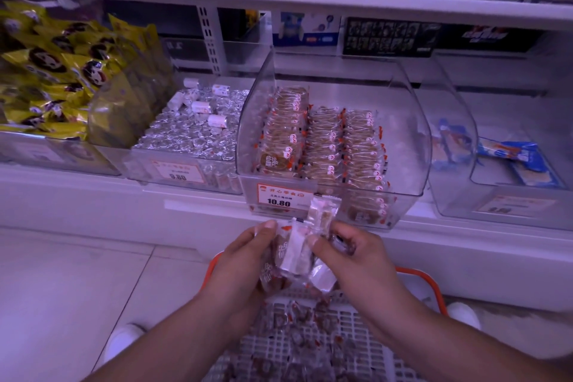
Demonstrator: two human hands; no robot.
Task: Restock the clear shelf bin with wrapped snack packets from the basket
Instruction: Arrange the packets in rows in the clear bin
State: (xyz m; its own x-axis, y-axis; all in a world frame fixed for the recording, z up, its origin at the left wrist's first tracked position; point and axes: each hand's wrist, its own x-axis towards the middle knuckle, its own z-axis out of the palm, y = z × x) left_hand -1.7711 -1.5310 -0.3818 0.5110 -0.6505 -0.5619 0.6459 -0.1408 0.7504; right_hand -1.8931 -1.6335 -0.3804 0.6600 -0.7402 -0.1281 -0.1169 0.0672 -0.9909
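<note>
Shelving carries a clear bin (403,121) tagged "10.80"; both hands' grips, left hand (248,260) and right hand (350,254), clutch snack packets (297,251).

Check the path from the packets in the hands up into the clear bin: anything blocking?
Nothing visible does. Both hands hold the packets just below the clear bin, whose top is open. Its right side is bare; three rows of packets fill the rest.
</note>
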